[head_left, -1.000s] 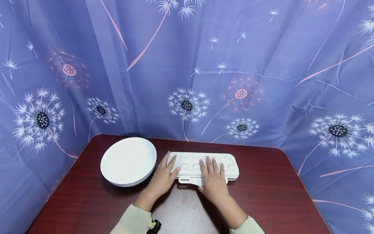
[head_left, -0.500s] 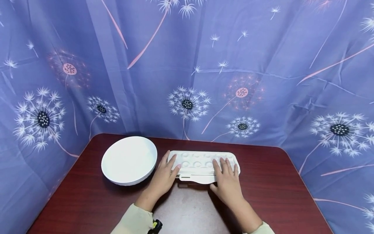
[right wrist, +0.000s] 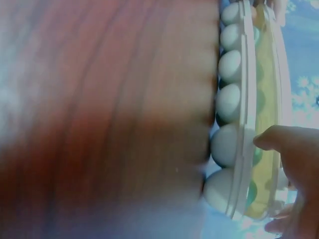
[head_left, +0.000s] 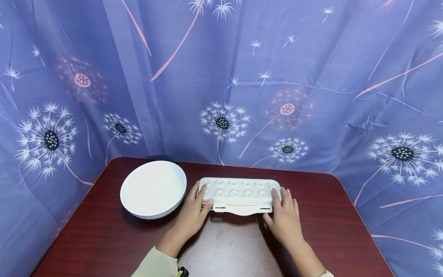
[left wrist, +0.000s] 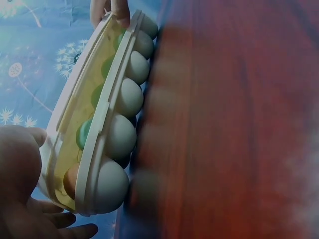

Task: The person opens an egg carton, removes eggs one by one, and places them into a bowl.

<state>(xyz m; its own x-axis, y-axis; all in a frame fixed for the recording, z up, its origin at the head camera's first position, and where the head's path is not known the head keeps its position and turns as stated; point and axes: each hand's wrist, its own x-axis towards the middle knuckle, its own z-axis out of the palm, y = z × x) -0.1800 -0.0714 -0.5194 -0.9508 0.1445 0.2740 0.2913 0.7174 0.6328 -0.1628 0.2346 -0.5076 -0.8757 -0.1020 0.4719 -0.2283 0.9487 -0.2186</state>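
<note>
A white egg box (head_left: 238, 190) with a domed lid lies crosswise on the table. Its bottom cups (left wrist: 130, 97) bulge like half eggs, and green rounded shapes (left wrist: 84, 133) plus an orange-brown one (left wrist: 71, 181) show through the yellowish gap under the lid. A slotted clasp flap (head_left: 243, 209) juts from the front. My left hand (head_left: 191, 215) rests at the left end, fingers extended along the lid's edge and thumb at the front corner. My right hand (head_left: 285, 221) lies at the right end, fingers on the lid and thumb (right wrist: 271, 138) against the front side.
A large white bowl (head_left: 153, 190) stands left of the egg box, close to my left hand. The dark red wooden table (head_left: 322, 215) has rounded far corners. A blue curtain (head_left: 180, 115) with dandelion prints hangs right behind it.
My right hand has slid rightward along the egg box, from the lid's middle to its right end, uncovering the clasp flap. My left hand has stayed at the left end.
</note>
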